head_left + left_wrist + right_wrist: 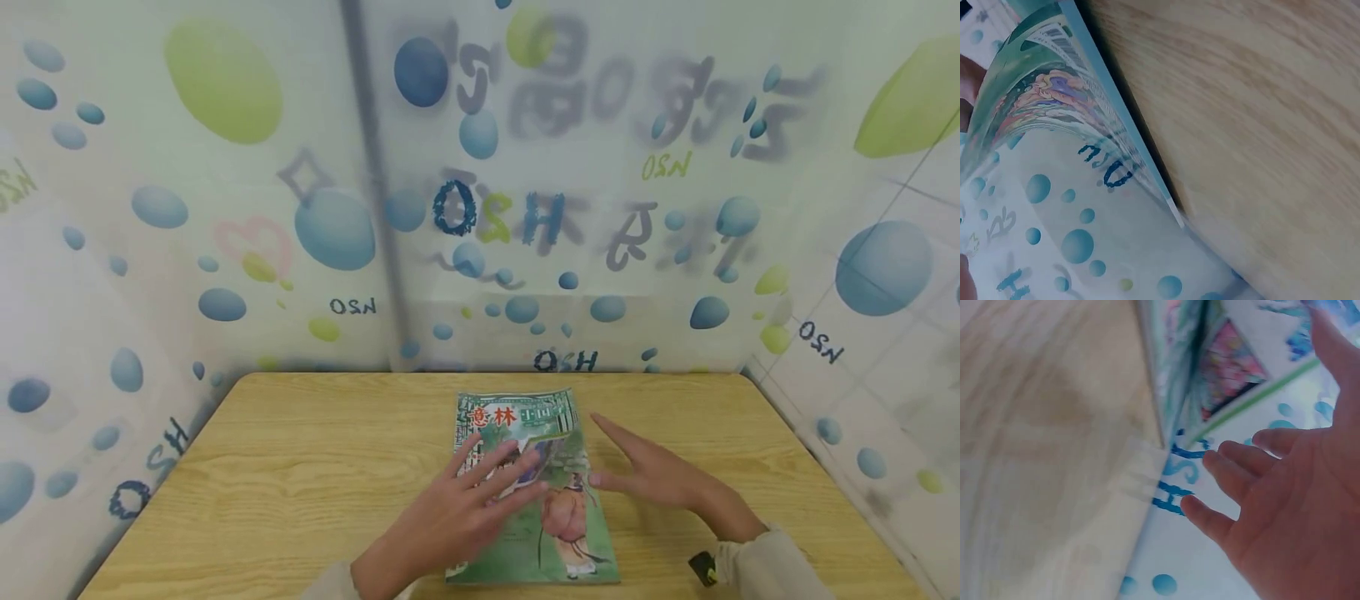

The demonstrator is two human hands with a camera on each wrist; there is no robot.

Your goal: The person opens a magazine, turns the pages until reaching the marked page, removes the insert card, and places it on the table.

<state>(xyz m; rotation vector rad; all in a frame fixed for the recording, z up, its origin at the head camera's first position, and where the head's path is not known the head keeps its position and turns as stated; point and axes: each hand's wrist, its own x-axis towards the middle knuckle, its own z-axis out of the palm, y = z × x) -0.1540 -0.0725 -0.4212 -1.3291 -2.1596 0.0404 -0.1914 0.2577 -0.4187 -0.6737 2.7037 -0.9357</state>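
Observation:
A magazine (pixel 525 542) with a green illustrated cover and red title characters lies on the wooden table, its top away from me. Over its left and middle part my left hand (pixel 457 512) is spread, fingers straight; whether it presses the cover is unclear. In the left wrist view the magazine (pixel 1054 87) shows a curved, bent cover, and only bits of fingers (pixel 969 81) appear at the edge. My right hand (pixel 660 475) hovers just beyond the magazine's right edge, fingers extended, holding nothing. In the right wrist view that hand (pixel 1297 487) has spread fingers beside the blurred, partly parted magazine (pixel 1229 369).
The light wood table (pixel 315 467) extends to both sides of the magazine. Whitish curtains (pixel 285 183) printed with blue and green dots enclose its back and sides. A small dark object (pixel 702 568) sits by the right sleeve cuff.

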